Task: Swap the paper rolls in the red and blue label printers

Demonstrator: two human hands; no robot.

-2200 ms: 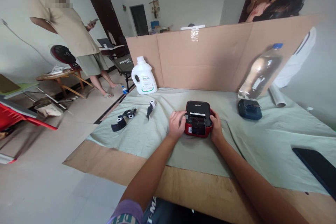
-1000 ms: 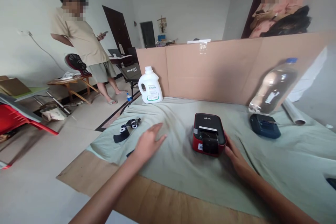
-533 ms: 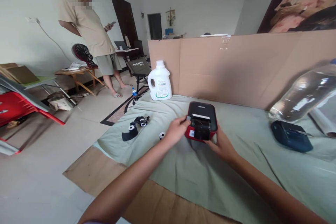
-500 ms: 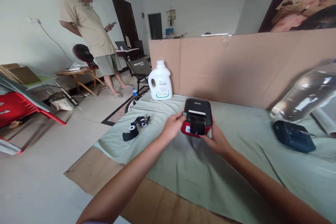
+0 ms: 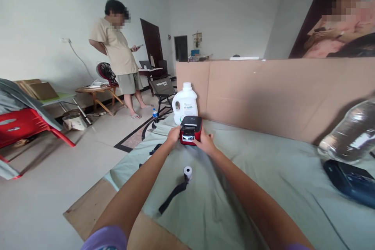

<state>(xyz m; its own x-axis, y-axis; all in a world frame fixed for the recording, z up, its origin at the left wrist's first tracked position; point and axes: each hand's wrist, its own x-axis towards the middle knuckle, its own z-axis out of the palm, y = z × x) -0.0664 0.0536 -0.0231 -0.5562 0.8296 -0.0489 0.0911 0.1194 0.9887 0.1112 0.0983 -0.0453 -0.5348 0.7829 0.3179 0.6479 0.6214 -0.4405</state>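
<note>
My left hand (image 5: 173,136) grips the left side of a small black-and-red label printer (image 5: 191,122). My right hand (image 5: 207,142) is closed on its right side, with some fingers hidden behind it. The printer's front slot faces me, with something shiny and dark in it. Just behind the printer stands a white detergent jug (image 5: 186,101), its lower part covered. Nearer to me, a small white roll (image 5: 188,172) with a black strip (image 5: 173,196) trailing from it lies on the green cloth (image 5: 249,156). Other dark pieces (image 5: 155,149) lie partly hidden behind my left forearm.
A cardboard panel (image 5: 263,97) borders the cloth at the back. On the right lie a large clear bottle (image 5: 348,133) and a dark blue device (image 5: 351,183). A person (image 5: 120,54) with a phone stands at the left, near a folding chair (image 5: 162,88) and a red chair (image 5: 26,129).
My hands have carried the printer away from me and leftward, up to the detergent jug. The white roll with its black strip now shows on the cloth in front. The camera view has shifted upward.
</note>
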